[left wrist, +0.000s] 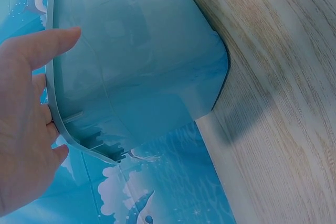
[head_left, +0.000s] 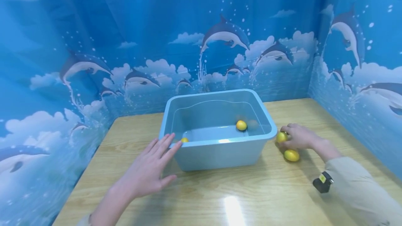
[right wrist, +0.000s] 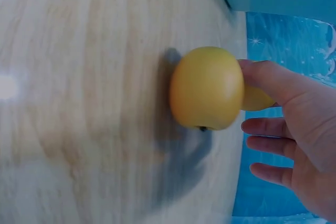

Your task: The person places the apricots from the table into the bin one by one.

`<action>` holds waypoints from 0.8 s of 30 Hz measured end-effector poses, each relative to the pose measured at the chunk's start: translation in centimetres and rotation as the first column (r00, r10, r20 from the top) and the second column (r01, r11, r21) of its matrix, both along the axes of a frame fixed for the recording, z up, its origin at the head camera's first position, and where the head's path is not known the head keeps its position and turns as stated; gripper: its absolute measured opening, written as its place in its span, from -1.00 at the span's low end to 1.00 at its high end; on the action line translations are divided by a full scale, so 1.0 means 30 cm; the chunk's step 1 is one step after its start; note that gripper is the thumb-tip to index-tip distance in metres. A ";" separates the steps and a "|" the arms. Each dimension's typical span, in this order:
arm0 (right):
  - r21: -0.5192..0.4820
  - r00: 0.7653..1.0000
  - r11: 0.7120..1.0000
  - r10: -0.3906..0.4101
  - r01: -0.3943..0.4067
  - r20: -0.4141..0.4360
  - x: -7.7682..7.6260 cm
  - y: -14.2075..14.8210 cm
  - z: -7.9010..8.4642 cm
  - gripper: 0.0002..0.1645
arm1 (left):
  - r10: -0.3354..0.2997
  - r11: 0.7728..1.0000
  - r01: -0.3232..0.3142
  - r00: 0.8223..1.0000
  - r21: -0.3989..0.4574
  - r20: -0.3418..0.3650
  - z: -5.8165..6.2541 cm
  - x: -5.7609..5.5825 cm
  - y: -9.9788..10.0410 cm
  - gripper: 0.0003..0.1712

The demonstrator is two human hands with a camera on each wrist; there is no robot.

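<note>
My right hand [head_left: 299, 137] grips a yellow apple [head_left: 281, 137] on the table, thumb on the near side and fingers on the far side. Right beside it lies another yellow apple [head_left: 291, 155], large in the right wrist view with a dark spot on its lower end. My left hand [head_left: 150, 170] rests at the near left rim of a light blue plastic bin [head_left: 216, 154], its fingers straight and over the rim. The left wrist view shows its thumb [left wrist: 60, 43] spread across the outer wall. Inside the bin are an orange-yellow fruit [head_left: 241, 125] and another [head_left: 184, 140], mostly hidden by the front wall.
The bin stands upright on a wood-grain table [head_left: 201, 194]. Behind and beside the table hangs a blue curtain [head_left: 176, 37] printed with dolphins. A small black device [head_left: 322, 183] sits by my right sleeve [head_left: 358, 184].
</note>
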State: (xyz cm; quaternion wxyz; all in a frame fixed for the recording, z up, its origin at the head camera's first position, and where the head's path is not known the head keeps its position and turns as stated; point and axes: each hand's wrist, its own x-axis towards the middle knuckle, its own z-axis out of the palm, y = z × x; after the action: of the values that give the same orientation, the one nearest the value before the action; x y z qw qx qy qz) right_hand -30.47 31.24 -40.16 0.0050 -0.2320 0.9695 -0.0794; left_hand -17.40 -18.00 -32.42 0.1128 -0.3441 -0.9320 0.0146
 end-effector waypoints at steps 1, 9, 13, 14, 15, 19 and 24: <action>-0.010 1.000 1.000 0.001 -0.001 -0.004 0.000 0.003 0.006 -0.42 | -0.001 1.000 0.001 1.000 0.000 -0.003 0.000 0.000 0.000 0.10; -0.017 0.998 0.999 0.030 -0.031 -0.052 0.008 0.020 0.093 -0.52 | 0.002 1.000 -0.002 1.000 0.001 0.003 -0.004 -0.002 -0.003 0.10; 0.009 0.999 1.000 0.022 -0.021 -0.037 0.014 0.022 0.163 -0.52 | -0.002 1.000 0.002 1.000 0.015 0.000 -0.005 -0.001 -0.002 0.10; 0.018 0.999 1.000 0.014 -0.013 -0.036 0.015 0.021 0.181 -0.52 | -0.003 1.000 0.003 1.000 0.016 0.000 -0.005 -0.001 -0.002 0.10; 0.025 0.999 1.000 0.007 -0.006 -0.031 0.016 0.021 0.199 -0.52 | -0.004 1.000 0.004 1.000 0.015 -0.002 -0.005 -0.001 -0.002 0.11; 0.063 0.999 0.998 -0.002 0.005 -0.052 0.018 0.015 0.265 -0.51 | -0.006 1.000 0.006 1.000 0.005 -0.008 -0.004 -0.001 -0.003 0.11; 0.086 0.997 0.996 -0.015 0.022 -0.072 0.013 0.004 0.336 -0.46 | -0.010 1.000 0.010 1.000 0.010 -0.010 -0.004 -0.001 -0.002 0.09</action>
State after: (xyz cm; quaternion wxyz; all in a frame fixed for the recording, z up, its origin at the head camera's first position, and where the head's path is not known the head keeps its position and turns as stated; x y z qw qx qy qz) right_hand -30.08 31.35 -30.09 -0.0203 -0.2252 0.9737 -0.0287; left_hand -17.44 -18.08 -32.54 0.1190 -0.3482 -0.9298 0.0111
